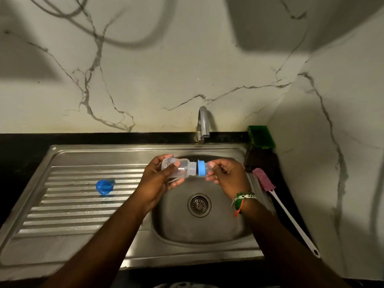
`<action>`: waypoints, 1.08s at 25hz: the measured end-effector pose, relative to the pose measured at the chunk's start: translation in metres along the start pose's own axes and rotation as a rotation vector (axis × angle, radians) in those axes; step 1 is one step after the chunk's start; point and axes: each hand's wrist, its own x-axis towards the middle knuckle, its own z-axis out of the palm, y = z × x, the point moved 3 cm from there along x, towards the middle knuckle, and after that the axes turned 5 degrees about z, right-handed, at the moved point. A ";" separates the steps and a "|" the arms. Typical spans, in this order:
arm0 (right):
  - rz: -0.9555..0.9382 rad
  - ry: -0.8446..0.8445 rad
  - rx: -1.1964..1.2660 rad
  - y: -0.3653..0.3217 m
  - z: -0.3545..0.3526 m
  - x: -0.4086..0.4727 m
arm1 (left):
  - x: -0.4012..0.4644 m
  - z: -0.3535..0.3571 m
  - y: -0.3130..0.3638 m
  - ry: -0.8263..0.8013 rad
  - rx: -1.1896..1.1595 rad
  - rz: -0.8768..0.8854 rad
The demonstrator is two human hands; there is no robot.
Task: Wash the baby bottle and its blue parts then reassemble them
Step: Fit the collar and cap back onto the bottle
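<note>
My left hand (160,179) grips a clear baby bottle (180,167), held on its side above the sink basin (220,229). The bottle's threaded neck points right. My right hand (227,176) pinches the clear teat with its blue collar ring (201,168) and holds it right at the bottle's neck. I cannot tell whether the ring sits on the threads. A blue cap (104,187) lies on the ribbed drainboard (68,204) to the left.
A steel tap (203,123) stands behind the basin, with no water visible. A bottle brush with a pink head and long white handle (284,208) lies along the sink's right edge. A green sponge (260,136) leans in the back right corner. The drain (199,205) is open.
</note>
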 end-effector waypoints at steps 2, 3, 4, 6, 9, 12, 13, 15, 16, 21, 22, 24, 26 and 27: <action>-0.049 -0.027 -0.021 -0.005 0.002 -0.002 | -0.001 0.004 -0.002 -0.007 -0.014 -0.007; -0.069 -0.042 -0.024 -0.009 0.003 -0.002 | -0.002 0.005 -0.001 -0.007 -0.017 -0.005; -0.085 -0.061 -0.026 -0.013 0.004 -0.003 | -0.003 0.007 -0.001 -0.006 -0.027 -0.003; -0.117 -0.111 -0.023 -0.017 0.003 -0.005 | -0.003 0.004 0.000 0.001 -0.053 0.000; -0.152 -0.149 -0.090 -0.022 0.003 -0.005 | -0.004 -0.001 0.002 -0.007 -0.030 0.021; -0.118 -0.126 -0.189 -0.030 0.005 -0.006 | -0.006 0.000 0.003 -0.052 -0.031 0.037; -0.075 -0.116 -0.191 -0.032 0.006 -0.006 | -0.006 0.000 0.003 -0.073 -0.027 0.048; -0.021 -0.097 -0.210 -0.034 0.006 -0.006 | -0.006 0.001 0.003 -0.094 -0.025 0.059; -0.030 -0.092 -0.239 -0.035 0.006 -0.005 | -0.005 0.002 0.003 -0.094 -0.024 0.057; -0.035 -0.136 -0.011 -0.039 0.010 -0.005 | -0.003 0.005 0.000 -0.059 -0.096 0.029; -0.052 -0.128 -0.016 -0.037 0.010 -0.004 | -0.003 0.006 0.000 -0.059 -0.092 0.033; -0.032 -0.103 -0.078 -0.033 0.008 -0.003 | -0.003 0.008 0.000 -0.071 -0.066 0.037; 0.018 -0.092 -0.129 -0.032 0.010 -0.004 | -0.003 0.006 -0.001 -0.073 -0.062 0.041; -0.003 -0.097 -0.146 -0.033 0.010 -0.005 | -0.004 0.005 0.000 -0.063 -0.075 0.041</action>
